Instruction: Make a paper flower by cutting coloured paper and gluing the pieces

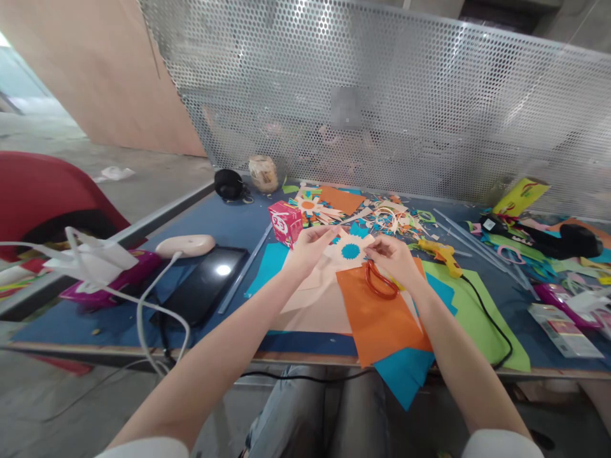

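A cream paper flower with a blue jagged centre (351,251) is held up between my two hands over the table. My left hand (310,249) pinches it at its left side, fingers closed. On its right edge, my right hand (390,256) grips it between thumb and fingers. Just below my right hand lie red-orange scissor handles (380,282) on an orange sheet (377,318). Cream paper (315,315) lies under the flower, with blue sheets (405,375) below the orange one. A yellow glue gun (442,256) rests on green paper (487,321) to the right.
A pink box (285,222) and paper scraps (396,216) lie behind my hands. To the left are a black phone (205,289), white cables (140,312) and a power strip (112,283). A perforated metal panel (296,95) stands along the back. Black tape dispenser (548,242) at right.
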A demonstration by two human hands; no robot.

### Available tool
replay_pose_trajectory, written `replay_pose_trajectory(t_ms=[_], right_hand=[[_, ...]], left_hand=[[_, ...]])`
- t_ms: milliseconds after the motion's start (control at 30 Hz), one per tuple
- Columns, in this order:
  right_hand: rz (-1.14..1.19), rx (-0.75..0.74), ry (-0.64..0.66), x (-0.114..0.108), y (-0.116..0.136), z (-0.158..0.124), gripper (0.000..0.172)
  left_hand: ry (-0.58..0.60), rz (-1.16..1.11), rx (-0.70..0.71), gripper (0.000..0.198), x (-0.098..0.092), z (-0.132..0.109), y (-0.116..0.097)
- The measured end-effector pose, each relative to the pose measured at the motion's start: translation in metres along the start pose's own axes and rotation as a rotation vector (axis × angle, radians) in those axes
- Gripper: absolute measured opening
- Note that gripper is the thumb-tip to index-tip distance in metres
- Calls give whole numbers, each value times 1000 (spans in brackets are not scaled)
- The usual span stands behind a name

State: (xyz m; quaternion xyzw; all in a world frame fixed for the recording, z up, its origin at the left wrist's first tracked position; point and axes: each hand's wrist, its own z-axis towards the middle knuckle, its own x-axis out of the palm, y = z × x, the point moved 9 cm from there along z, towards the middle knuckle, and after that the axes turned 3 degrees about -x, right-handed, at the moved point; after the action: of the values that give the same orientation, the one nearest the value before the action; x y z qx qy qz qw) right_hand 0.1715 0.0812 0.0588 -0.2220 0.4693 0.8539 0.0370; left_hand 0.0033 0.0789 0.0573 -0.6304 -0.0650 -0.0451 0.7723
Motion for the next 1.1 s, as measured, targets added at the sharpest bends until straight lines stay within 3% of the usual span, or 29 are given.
replay_pose_trajectory(t_ms=[333,600,867,967,1033,1100], right_hand=[[-23,19,25,1,-4,0,14],[-41,34,35,2,-2,-1,13],[-71,31,27,1,-2,0,14],[-183,-72,-57,-7,12,1,14],[-362,-261,-160,-18,35,-4,15],[-569,-500,-226,-21,61,-14,14]], left_hand=[[-66,-16,-44,32,-6,1,5],[-46,-16,-25,27,-5,1,6],[-33,-86,-91,34,-5,3,13],[-19,-113,-162,37,-6,3,18],[29,-118,-281,39,-3,1,25],[151,-159,-452,43,9,-5,36]])
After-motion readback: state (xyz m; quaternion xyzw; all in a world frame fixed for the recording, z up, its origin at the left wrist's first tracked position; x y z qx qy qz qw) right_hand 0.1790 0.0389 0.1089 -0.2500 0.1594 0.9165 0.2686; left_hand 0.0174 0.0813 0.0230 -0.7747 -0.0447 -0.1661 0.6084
